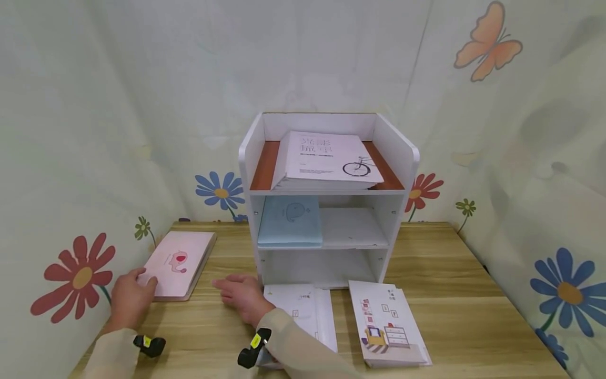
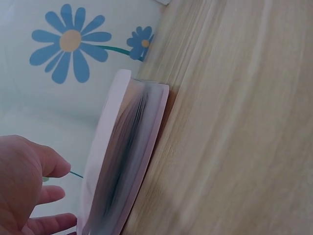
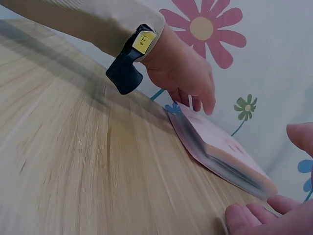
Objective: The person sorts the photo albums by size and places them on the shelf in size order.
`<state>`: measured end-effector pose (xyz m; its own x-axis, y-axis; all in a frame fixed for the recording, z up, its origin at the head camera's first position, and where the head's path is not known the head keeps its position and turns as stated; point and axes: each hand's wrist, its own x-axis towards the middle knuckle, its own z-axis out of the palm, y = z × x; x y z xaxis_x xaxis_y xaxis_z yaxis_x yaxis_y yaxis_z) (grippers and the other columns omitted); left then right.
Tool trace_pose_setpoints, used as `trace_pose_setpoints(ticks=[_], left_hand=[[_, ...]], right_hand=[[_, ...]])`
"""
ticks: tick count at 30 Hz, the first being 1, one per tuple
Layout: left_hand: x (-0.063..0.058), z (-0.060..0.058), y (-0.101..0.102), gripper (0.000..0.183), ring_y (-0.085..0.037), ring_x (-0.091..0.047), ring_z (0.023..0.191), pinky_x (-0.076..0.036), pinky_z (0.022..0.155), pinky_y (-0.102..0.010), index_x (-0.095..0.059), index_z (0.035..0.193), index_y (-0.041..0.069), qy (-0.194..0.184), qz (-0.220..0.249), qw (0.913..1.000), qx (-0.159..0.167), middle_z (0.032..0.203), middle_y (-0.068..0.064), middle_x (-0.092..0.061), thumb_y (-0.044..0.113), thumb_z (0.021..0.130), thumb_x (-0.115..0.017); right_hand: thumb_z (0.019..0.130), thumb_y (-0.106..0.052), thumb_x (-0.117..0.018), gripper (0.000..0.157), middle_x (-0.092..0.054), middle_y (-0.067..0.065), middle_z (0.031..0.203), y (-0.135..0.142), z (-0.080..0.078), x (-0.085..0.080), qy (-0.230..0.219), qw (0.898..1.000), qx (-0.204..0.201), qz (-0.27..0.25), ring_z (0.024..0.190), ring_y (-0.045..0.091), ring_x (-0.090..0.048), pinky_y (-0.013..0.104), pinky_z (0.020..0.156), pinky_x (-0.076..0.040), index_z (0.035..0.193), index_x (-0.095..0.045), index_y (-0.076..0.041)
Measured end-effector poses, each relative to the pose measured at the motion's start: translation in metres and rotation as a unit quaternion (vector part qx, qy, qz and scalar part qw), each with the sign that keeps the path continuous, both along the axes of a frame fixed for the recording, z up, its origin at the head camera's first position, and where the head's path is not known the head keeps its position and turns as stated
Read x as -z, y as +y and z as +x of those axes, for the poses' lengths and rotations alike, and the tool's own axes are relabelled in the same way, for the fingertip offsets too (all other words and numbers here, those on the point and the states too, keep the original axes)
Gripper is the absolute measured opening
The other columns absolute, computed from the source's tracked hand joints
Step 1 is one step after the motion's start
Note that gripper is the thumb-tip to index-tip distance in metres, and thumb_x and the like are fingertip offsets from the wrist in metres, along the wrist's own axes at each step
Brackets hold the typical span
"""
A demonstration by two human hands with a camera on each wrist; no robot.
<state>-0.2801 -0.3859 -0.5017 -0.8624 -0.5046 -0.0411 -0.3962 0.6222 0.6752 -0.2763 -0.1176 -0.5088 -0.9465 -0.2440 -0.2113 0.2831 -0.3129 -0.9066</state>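
A pink notebook (image 1: 177, 263) with a red elephant on its cover lies flat at the left of the table. In the left wrist view the page edges of the notebook (image 2: 122, 147) face the camera. My left hand (image 1: 130, 297) is at its near left corner with loosely spread fingers; whether they touch the cover is hard to tell. Between the notebook and the shelf, my right hand (image 1: 243, 297) hovers over the table with fingers extended, holding nothing. The right wrist view has the left hand (image 3: 188, 76) beside the notebook and the right fingertips (image 3: 244, 215) near its other end.
A white shelf unit (image 1: 409, 163) stands at the back centre. White books (image 1: 326, 158) lie on its top, and a light blue notebook (image 1: 291, 221) on its middle level. In front, a white book (image 1: 324, 316) is partly under my right forearm; an illustrated book (image 1: 388, 323) lies to its right.
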Motion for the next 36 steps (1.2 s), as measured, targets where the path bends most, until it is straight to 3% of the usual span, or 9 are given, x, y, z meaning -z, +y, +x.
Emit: trace_pose_setpoints(ticks=[6, 10, 12, 16, 20, 26, 36], left_hand=[[0.001, 0.0, 0.002, 0.074, -0.057, -0.029, 0.143, -0.031, 0.115, -0.07, -0.024, 0.157, -0.008, -0.007, 0.01, 0.9998, -0.015, 0.157, -0.039, -0.027, 0.031, 0.103, -0.057], [0.001, -0.001, -0.001, 0.076, -0.057, -0.028, 0.143, -0.031, 0.116, -0.07, -0.022, 0.158, -0.008, -0.011, 0.018, 0.9996, -0.016, 0.157, -0.039, -0.027, 0.033, 0.103, -0.056], [0.002, 0.0, -0.003, 0.076, -0.058, -0.028, 0.143, -0.031, 0.116, -0.071, -0.021, 0.157, -0.01, -0.016, 0.022, 0.9996, -0.013, 0.157, -0.04, -0.027, 0.033, 0.104, -0.055], [0.005, 0.001, -0.008, 0.079, -0.059, -0.027, 0.142, -0.029, 0.116, -0.071, -0.019, 0.157, -0.011, -0.028, 0.028, 0.9991, -0.01, 0.156, -0.041, -0.025, 0.039, 0.105, -0.052], [0.005, 0.001, -0.01, 0.08, -0.058, -0.026, 0.143, -0.027, 0.118, -0.07, -0.019, 0.156, -0.012, -0.03, 0.031, 0.999, -0.01, 0.156, -0.041, -0.025, 0.043, 0.105, -0.047], [0.005, -0.002, -0.006, 0.08, -0.058, -0.026, 0.143, -0.026, 0.119, -0.07, -0.019, 0.156, -0.012, -0.034, 0.03, 0.9988, -0.02, 0.157, -0.04, -0.025, 0.044, 0.105, -0.047], [0.007, -0.009, -0.004, 0.08, -0.057, -0.03, 0.14, -0.029, 0.118, -0.069, -0.02, 0.155, -0.013, -0.03, 0.038, 0.9978, -0.045, 0.155, -0.041, -0.029, 0.043, 0.105, -0.048]], right_hand=[[0.085, -0.011, -0.081, 0.037, -0.064, -0.002, 0.089, -0.012, -0.001, 0.004, -0.015, 0.999, -0.021, -0.028, 0.072, 0.007, -0.05, 0.021, 0.069, -0.052, 0.114, -0.063, 0.005], [0.087, -0.013, -0.08, 0.024, -0.057, -0.006, 0.081, -0.02, -0.001, 0.002, -0.022, 0.999, -0.033, -0.03, 0.07, 0.006, -0.045, 0.021, 0.07, -0.051, 0.105, -0.072, 0.001], [0.088, -0.014, -0.079, 0.023, -0.057, -0.005, 0.084, -0.024, -0.001, 0.002, -0.034, 0.998, -0.039, -0.032, 0.074, 0.008, -0.048, 0.024, 0.077, -0.055, 0.105, -0.074, 0.0], [0.087, -0.017, -0.081, 0.034, -0.068, 0.01, 0.113, -0.033, -0.002, 0.004, -0.065, 0.996, -0.039, -0.041, 0.101, 0.021, -0.063, 0.043, 0.103, -0.056, 0.115, -0.072, 0.001], [0.087, -0.021, -0.082, 0.054, -0.058, 0.032, 0.139, -0.04, -0.004, 0.006, -0.082, 0.994, -0.035, -0.064, 0.127, 0.042, -0.059, 0.057, 0.111, -0.048, 0.129, -0.063, 0.006], [0.086, -0.026, -0.082, 0.058, -0.052, 0.041, 0.138, -0.045, -0.006, 0.005, -0.102, 0.99, -0.04, -0.091, 0.131, 0.052, -0.054, 0.062, 0.113, -0.044, 0.129, -0.062, 0.007], [0.088, -0.028, -0.08, 0.077, -0.047, 0.043, 0.142, -0.053, -0.007, 0.003, -0.11, 0.986, -0.053, -0.111, 0.134, 0.055, -0.048, 0.063, 0.116, -0.04, 0.14, -0.046, 0.018]])
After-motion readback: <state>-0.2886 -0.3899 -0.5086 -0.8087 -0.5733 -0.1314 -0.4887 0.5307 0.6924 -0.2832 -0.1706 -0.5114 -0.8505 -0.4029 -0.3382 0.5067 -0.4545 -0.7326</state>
